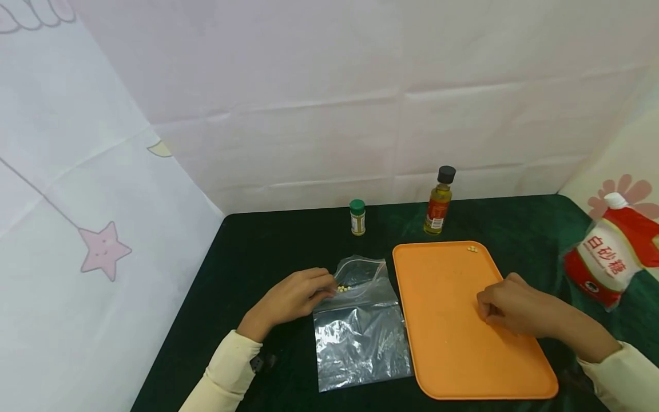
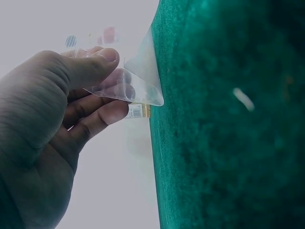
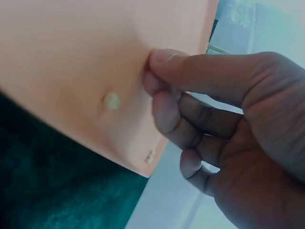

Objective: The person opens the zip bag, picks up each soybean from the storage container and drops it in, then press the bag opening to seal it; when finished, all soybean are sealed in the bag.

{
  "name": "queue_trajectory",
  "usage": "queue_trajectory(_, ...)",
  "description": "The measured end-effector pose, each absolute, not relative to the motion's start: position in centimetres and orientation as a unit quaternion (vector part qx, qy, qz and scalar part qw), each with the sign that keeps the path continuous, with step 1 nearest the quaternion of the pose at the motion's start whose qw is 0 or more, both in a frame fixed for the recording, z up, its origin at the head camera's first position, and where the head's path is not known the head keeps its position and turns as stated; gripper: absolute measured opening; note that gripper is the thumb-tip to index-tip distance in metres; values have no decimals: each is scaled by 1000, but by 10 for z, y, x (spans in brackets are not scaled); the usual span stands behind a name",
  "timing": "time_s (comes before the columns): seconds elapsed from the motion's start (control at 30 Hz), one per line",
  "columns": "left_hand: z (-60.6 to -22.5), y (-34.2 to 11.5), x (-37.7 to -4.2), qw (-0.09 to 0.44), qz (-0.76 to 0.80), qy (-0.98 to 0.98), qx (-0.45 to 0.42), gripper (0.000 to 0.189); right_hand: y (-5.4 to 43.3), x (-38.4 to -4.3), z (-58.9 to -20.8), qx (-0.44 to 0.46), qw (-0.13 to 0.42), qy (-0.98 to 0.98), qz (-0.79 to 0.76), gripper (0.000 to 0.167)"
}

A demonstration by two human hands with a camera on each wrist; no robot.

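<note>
My left hand point(image 1: 301, 294) pinches the upper left edge of a clear zip bag point(image 2: 143, 71) between thumb and fingers. That bag lies flat on the dark green cloth, with several small yellow pellets point(image 1: 344, 289) near its opening. Over the orange tray point(image 1: 443, 343), my right hand point(image 1: 515, 306) is held low, fingers curled and thumb tip meeting the index fingertip. No object shows between those tips. A single round yellow pellet point(image 3: 111, 101) sits on the tray a little apart from them. Several more pellets point(image 1: 472, 249) lie by the tray's far right corner.
A small green-capped jar point(image 1: 357, 217) and a black-capped oil bottle point(image 1: 440, 201) stand at the back of the table. To the right of the tray lies a red and white bag point(image 1: 607, 257) with a white cap. White printed sheets hang behind and at the sides.
</note>
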State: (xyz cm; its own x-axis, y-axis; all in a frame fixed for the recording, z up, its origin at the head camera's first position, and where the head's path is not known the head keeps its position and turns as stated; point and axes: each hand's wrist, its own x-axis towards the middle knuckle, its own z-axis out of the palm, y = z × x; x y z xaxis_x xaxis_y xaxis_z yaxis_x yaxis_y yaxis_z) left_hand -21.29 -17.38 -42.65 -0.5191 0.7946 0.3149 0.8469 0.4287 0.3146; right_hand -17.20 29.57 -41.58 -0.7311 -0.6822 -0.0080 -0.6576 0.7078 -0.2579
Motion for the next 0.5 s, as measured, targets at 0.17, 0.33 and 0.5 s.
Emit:
queue_trajectory(0.17, -424, -173, -214, 61, -220, -842, -488, 18, 298, -174, -415, -344, 66, 927, -132, 32)
queue_trajectory(0.33, -425, -174, -214, 49, -223, -843, -486, 18, 305, -179, -416, -313, 117, 924, -185, 25)
queue_trajectory(0.5, -426, -174, -213, 45, -221, -847, -482, 16, 305, -181, -421, -314, 115, 925, -182, 27)
